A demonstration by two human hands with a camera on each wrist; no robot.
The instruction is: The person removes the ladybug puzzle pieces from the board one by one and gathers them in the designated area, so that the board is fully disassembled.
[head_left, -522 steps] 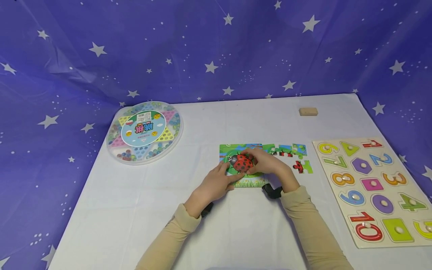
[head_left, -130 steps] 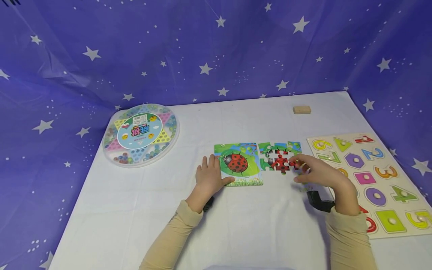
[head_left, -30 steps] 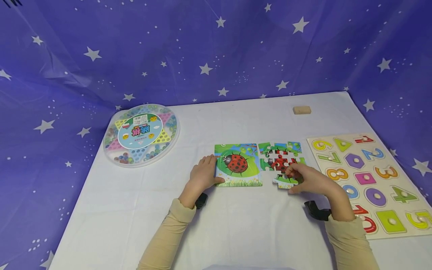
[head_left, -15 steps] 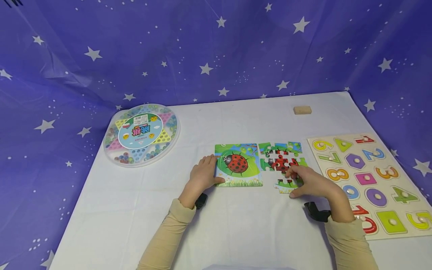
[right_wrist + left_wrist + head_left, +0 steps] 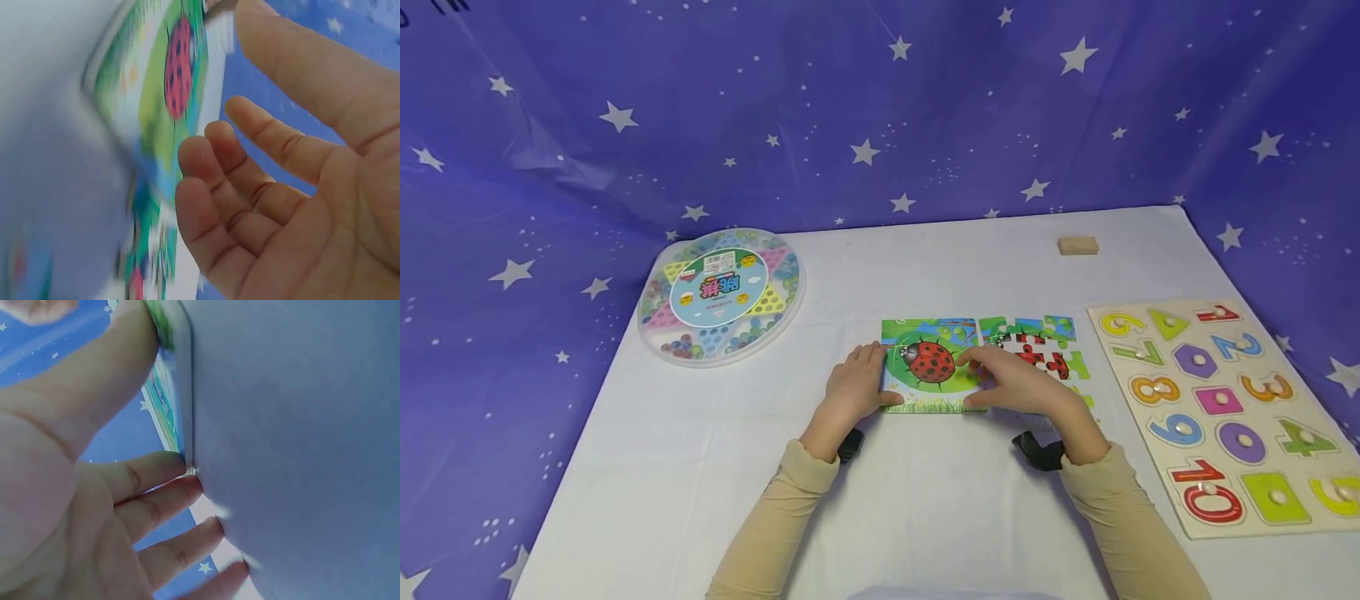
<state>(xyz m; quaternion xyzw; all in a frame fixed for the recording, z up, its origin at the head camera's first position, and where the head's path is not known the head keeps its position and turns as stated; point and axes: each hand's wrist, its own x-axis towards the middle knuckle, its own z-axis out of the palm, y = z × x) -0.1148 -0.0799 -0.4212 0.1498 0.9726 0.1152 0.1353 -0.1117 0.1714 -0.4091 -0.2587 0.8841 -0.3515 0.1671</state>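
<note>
A square ladybug picture board [image 5: 928, 362] lies flat in the middle of the table. My left hand [image 5: 856, 383] rests at its left edge; in the left wrist view the straight fingers [image 5: 153, 509] touch the table and edge, with the thumb by the near corner. Over the board's right edge is my right hand [image 5: 1022, 385], loosely bent, with nothing between thumb and fingers in the right wrist view. To the right lie ladybug jigsaw pieces [image 5: 1060, 365] in rough rows, a top-row piece [image 5: 1060, 327] among them. The right hand hides part of the lower pieces.
A wooden number-and-shape peg board [image 5: 1198, 433] lies at the right. A round, clear-lidded marble game box [image 5: 718, 296] is at the back left, and a small wooden block [image 5: 1078, 246] at the back right. A starry purple cloth [image 5: 865, 100] hangs behind the table.
My right hand has let go of a lower jigsaw piece and moved left to the board's right edge. More pieces lie at the right than 17 seconds ago. The left hand stays put.
</note>
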